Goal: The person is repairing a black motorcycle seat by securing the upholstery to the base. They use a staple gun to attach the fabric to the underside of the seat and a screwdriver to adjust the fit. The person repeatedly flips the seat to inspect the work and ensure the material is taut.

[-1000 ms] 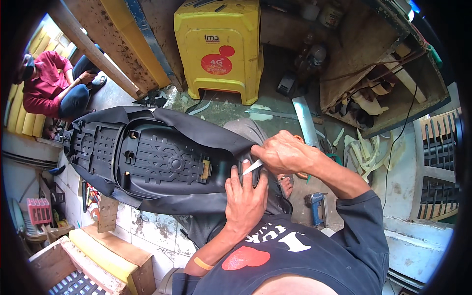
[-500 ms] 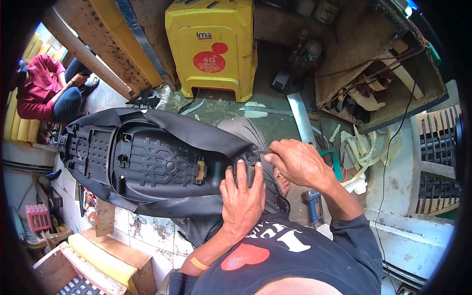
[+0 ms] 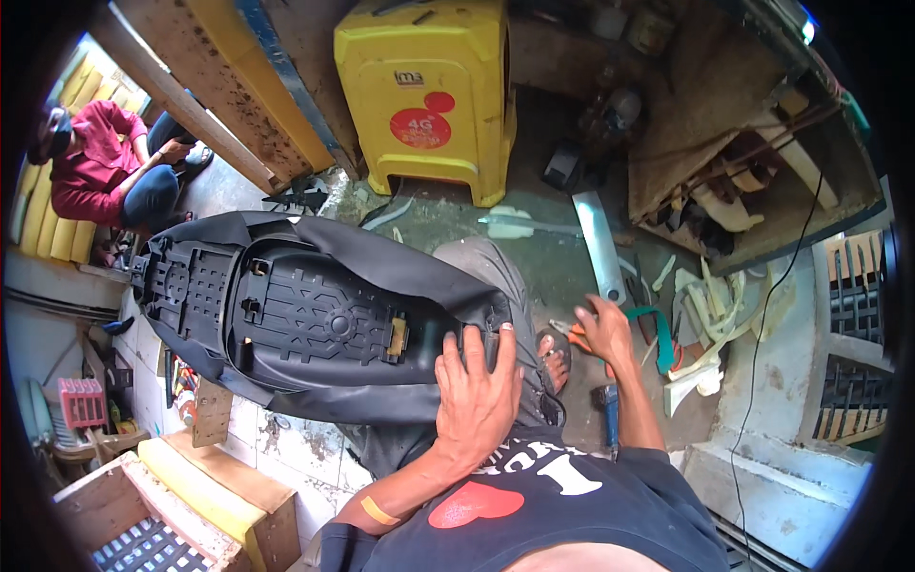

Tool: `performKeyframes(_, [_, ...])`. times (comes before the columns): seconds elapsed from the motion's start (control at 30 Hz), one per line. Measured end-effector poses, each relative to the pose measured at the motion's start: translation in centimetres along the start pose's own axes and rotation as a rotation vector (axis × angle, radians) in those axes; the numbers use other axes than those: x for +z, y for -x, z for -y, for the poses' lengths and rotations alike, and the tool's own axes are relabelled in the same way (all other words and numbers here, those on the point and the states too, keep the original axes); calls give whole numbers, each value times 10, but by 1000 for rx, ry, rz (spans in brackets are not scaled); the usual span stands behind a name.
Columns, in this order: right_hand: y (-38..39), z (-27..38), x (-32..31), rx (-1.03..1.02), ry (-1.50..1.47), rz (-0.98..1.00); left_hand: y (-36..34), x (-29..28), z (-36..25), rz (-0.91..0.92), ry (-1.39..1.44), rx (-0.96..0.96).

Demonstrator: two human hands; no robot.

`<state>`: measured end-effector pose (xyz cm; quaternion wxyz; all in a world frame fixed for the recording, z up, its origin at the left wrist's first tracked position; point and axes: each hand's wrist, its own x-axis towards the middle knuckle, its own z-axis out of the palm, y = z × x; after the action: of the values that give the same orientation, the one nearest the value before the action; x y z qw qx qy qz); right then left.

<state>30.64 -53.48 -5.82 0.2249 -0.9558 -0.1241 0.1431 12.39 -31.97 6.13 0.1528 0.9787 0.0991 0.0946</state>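
A black seat base point(image 3: 324, 324), underside up, lies across my lap with a loose black cover point(image 3: 391, 262) folded around its edges. My left hand point(image 3: 477, 386) lies open, fingers apart, on the right end of the seat, fingertips at the cover's folded edge. To its right, my right hand point(image 3: 605, 338) has left the seat and hovers with fingers apart by an orange-handled hand tool point(image 3: 572, 331); whether it touches that tool is unclear. A blue staple gun point(image 3: 605, 415), partly hidden by my forearm, lies below it.
A yellow stool point(image 3: 419, 57) stands ahead. A wooden cabinet point(image 3: 724, 86) holds scraps at upper right. A metal strip point(image 3: 596, 243), green loop point(image 3: 665, 338) and pale offcuts point(image 3: 710, 315) lie on the floor. A seated person point(image 3: 100, 162) is at upper left; a wooden crate point(image 3: 114, 491) lower left.
My right hand has moved right, off the seat's end; the thin pointed tool it held earlier no longer shows in it. My left hand stays on the seat.
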Motion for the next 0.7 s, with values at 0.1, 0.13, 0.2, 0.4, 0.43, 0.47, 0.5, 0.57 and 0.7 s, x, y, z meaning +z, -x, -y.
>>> performKeyframes(0.1, [25, 101, -27, -248, -768, 207, 6, -10, 2, -83, 369, -88])
performKeyframes(0.13, [32, 121, -30, -361, -760, 213, 5, -13, 2, -121, 529, -162])
performKeyframes(0.2, [37, 138, -29, -468, -794, 232, -2, -26, 11, -127, 622, -149])
performKeyframes(0.4, [41, 142, -31, -543, -1301, 306, -43, -74, 34, 79, 749, -150])
performKeyframes(0.43, [41, 143, -31, -544, -1281, 303, -55, -77, 43, 95, 750, -88])
performKeyframes(0.47, [40, 147, -30, -546, -1259, 296, -69, -77, 52, 68, 679, 11])
performKeyframes(0.5, [38, 149, -31, -549, -1238, 288, -82, -74, 61, 42, 607, 110])
performKeyframes(0.57, [37, 146, -23, -542, -1232, 281, -107, -78, 76, 31, 225, 456])
performKeyframes(0.7, [34, 142, -12, -563, -1274, 266, -130, -69, 85, -26, 291, 510])
